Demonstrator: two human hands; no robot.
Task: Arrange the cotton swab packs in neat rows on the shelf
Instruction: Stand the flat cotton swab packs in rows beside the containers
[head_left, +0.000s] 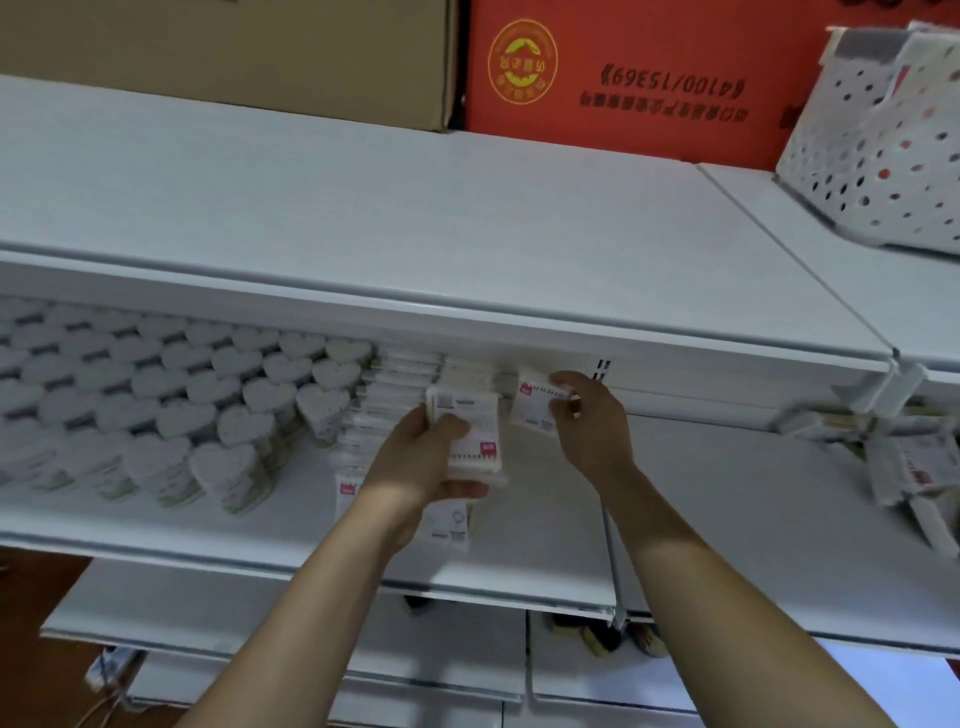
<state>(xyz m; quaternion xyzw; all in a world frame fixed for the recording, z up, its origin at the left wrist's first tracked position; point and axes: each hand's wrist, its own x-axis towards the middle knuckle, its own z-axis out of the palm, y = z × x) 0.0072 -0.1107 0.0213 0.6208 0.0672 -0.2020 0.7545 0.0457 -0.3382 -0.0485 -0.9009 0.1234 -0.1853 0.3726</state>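
On the white shelf (545, 499), a stack (470, 431) is being gripped by the left hand (426, 457); one pack (535, 408), pinched by the right hand (589, 415), is being held just right of it, long axis running depthwise.

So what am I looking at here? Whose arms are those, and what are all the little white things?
The picture comes from a camera worn on a person's head, so you see what they see: their own two arms reaching out to a white shop shelf.

The left hand grips a small stack of cotton swab packs, flat white packets with a bit of pink on the label. The right hand pinches a single pack near the back of the shelf.

Beside the left hand stand rows of packs already lined up. Further left are lots of heart-shaped white boxes. At the far right lies a loose, messy pile of packs.

On the shelf above sit a brown cardboard box, a red box and a spotted basket.
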